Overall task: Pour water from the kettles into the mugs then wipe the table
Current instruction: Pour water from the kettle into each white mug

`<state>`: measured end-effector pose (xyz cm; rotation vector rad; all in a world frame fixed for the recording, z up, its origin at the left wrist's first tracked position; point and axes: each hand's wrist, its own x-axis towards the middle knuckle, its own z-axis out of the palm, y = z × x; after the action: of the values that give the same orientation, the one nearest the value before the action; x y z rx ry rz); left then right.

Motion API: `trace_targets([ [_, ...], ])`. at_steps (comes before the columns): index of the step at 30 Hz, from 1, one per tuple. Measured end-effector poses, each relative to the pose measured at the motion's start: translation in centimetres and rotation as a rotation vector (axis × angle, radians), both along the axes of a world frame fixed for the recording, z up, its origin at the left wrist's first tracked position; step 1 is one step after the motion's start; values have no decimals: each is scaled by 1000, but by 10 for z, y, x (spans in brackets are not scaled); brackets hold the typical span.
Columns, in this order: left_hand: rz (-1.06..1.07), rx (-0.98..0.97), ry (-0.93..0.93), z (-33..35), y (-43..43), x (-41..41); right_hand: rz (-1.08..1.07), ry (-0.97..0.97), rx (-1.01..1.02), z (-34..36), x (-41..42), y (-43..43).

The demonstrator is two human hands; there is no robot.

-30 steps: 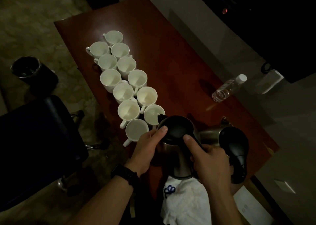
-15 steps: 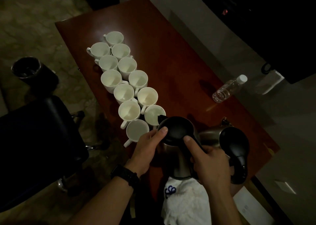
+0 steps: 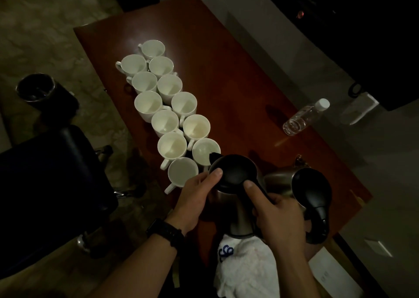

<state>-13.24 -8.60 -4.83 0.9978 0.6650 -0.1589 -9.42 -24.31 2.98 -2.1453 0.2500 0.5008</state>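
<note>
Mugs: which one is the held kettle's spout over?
The mug ending the right-hand row nearest the person: the held kettle has its spout overlapping that rim. The left-row mug beside the left hand sits clear of it.

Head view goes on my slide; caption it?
Left hand steadies and right hand grips a kettle, spout over a near mug.

1. You have one view only: the camera on your head, facing forward and steeply down onto the desk (image 3: 226,71).
2. It sits close, so your left hand (image 3: 195,198) and right hand (image 3: 278,216) fill the lower middle.
3. The desk runs diagonally up-frame, with the floor (image 3: 56,37) showing on the left.
</note>
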Motion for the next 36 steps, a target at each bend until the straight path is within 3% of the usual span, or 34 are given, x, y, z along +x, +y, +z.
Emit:
trace_targets([
  [26, -40, 14, -21, 5, 2, 1, 4, -28, 19, -4, 2, -1],
  [36, -85, 203, -103, 23, 11, 5, -84, -142, 240, 1, -5, -19],
])
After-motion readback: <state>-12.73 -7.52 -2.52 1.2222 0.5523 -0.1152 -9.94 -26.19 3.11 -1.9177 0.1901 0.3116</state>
